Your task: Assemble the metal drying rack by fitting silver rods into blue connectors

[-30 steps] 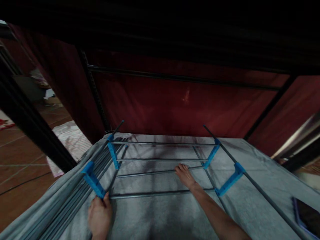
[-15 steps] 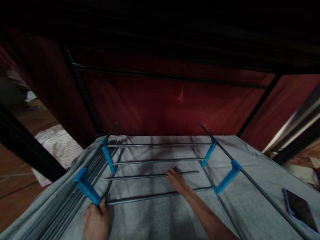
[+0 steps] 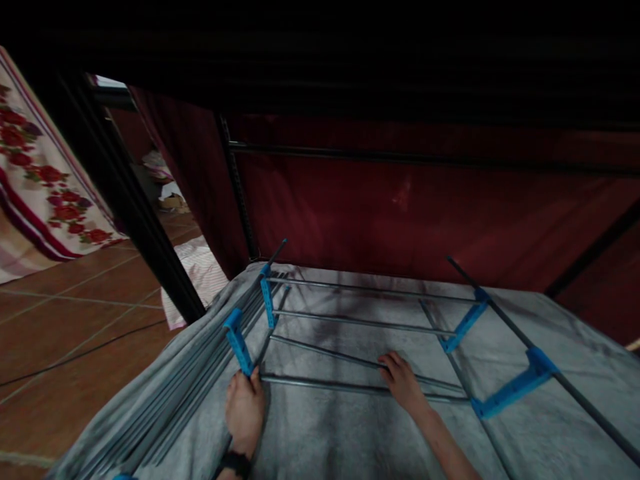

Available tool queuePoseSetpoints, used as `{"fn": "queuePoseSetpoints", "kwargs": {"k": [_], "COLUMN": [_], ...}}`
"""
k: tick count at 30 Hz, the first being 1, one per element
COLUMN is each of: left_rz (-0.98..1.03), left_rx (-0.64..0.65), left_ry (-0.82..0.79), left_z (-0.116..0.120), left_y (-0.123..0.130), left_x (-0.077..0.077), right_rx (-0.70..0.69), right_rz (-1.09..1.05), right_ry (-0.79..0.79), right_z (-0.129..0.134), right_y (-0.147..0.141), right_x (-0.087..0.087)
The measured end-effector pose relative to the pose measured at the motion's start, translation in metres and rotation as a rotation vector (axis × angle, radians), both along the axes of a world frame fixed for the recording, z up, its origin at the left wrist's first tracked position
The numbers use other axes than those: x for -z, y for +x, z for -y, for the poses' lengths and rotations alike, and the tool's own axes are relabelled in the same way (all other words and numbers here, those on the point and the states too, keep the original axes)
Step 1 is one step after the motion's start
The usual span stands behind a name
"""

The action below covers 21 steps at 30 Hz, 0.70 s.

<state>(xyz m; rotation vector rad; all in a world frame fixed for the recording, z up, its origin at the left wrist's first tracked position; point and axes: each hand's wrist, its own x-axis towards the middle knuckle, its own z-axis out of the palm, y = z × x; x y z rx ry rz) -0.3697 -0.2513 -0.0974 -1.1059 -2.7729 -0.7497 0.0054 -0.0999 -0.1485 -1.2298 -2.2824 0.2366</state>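
Note:
A frame of grey metal tubes with blue plastic connectors lies on a grey cloth [image 3: 350, 427]. My left hand [image 3: 245, 407], with a dark band on its wrist, is closed round the lower end of the near-left blue connector [image 3: 240, 341], where the front crossbar [image 3: 325, 385] meets it. My right hand [image 3: 400, 380] grips a loose tube [image 3: 320, 350] a little right of its middle. That tube slants across the frame, behind the front crossbar. Two further crossbars run behind it, between the far-left connector [image 3: 268, 297] and the far-right connector [image 3: 465, 327]. The near-right connector [image 3: 515, 388] holds the right side tubes.
A bundle of grey tubes [image 3: 185, 387] lies along the left edge of the cloth. Dark posts [image 3: 135, 220] and dark red cloth [image 3: 375, 213] stand around the surface. Beyond the left side are a tiled floor [image 3: 100, 333], striped fabric [image 3: 200, 273] and a floral cloth [image 3: 60, 200].
The view has turned left, bringing in the floral cloth and losing the phone at the right. The loose tube now slants, its right end nearer the front crossbar.

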Motion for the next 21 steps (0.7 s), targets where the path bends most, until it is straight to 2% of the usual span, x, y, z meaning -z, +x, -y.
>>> {"fn": "queuePoseSetpoints", "kwargs": {"k": [3,7,14,21], "left_rz": [-0.006,-0.026,0.000,-0.048], "left_rx": [0.005,-0.015,-0.027,-0.028], "left_ry": [-0.036,-0.082,-0.106,-0.137], "left_z": [-0.001,-0.004,-0.004,-0.005], "left_y": [-0.001,-0.004,0.002,-0.004], "left_x": [-0.001,0.000,-0.010,-0.003], "right_rx": [0.074,0.126,0.106,0.087], "right_rz": [-0.081,-0.045,-0.096,-0.055], "right_ry": [-0.096,-0.118,-0.169,-0.205], "right_z": [-0.001,-0.005,-0.006,-0.005], "right_y": [-0.010,-0.022,-0.048,-0.052], "right_x": [-0.011,-0.022,-0.018,-0.025]}}
